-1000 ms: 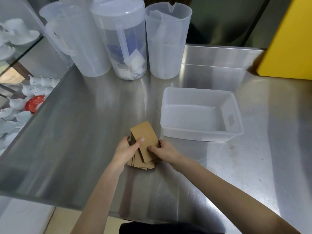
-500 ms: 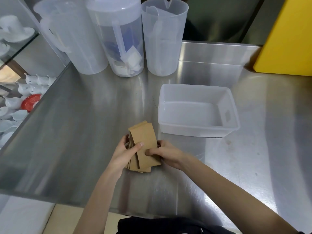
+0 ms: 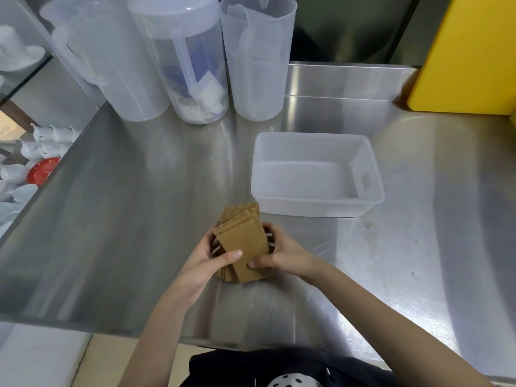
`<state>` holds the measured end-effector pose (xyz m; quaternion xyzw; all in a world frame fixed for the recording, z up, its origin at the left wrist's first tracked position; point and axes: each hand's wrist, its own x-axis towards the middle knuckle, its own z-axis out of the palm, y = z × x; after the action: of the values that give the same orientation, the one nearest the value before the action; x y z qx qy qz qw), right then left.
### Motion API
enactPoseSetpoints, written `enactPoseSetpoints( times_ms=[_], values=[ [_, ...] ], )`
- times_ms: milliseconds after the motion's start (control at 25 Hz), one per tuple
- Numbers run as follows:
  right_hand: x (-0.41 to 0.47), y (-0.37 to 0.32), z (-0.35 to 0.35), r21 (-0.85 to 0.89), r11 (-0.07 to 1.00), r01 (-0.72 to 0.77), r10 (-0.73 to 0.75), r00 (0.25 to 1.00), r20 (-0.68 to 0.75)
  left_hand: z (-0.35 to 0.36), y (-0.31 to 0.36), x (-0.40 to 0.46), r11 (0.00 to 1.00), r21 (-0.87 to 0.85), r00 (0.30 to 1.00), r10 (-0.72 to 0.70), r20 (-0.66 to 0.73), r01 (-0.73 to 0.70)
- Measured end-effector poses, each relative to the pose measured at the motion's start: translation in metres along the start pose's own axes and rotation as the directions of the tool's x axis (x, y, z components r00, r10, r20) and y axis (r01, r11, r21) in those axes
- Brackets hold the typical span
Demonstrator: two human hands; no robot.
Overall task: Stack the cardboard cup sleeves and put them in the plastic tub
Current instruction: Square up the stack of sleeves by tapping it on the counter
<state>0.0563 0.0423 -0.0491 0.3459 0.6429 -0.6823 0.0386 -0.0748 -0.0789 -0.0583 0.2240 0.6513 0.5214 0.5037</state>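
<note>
A bundle of flat brown cardboard cup sleeves [image 3: 242, 241] stands slightly fanned on the steel counter, near its front edge. My left hand [image 3: 208, 262] grips the bundle's left side, thumb across the front sleeve. My right hand [image 3: 282, 254] holds the right side, fingers curled behind and thumb on the front. A clear rectangular plastic tub [image 3: 317, 206] sits just beyond and to the right of the bundle, with nothing inside it.
Three translucent plastic jugs [image 3: 192, 60] line the back of the steel counter [image 3: 125, 219]. A yellow box [image 3: 469, 57] stands at the back right. White cups and a red lid [image 3: 42, 169] lie on a lower shelf at the left.
Both hands have squeezed the sleeves into a tighter, more upright bundle. The bundle has shifted slightly toward the tub.
</note>
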Motion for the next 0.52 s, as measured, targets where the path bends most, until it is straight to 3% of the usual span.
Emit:
enactPoseSetpoints(
  times_ms=[280,520],
  values=[
    [-0.029,0.02,-0.033,-0.099,0.966,0.239,-0.253,0.951,-0.177,0.042,0.01,0.011,0.991,0.085,0.989,0.091,0.116,-0.101],
    [-0.037,0.043,-0.045,-0.177,0.94,0.291,-0.333,0.894,-0.299,0.073,0.013,0.019,0.974,0.178,0.977,0.11,0.181,-0.142]
  ],
)
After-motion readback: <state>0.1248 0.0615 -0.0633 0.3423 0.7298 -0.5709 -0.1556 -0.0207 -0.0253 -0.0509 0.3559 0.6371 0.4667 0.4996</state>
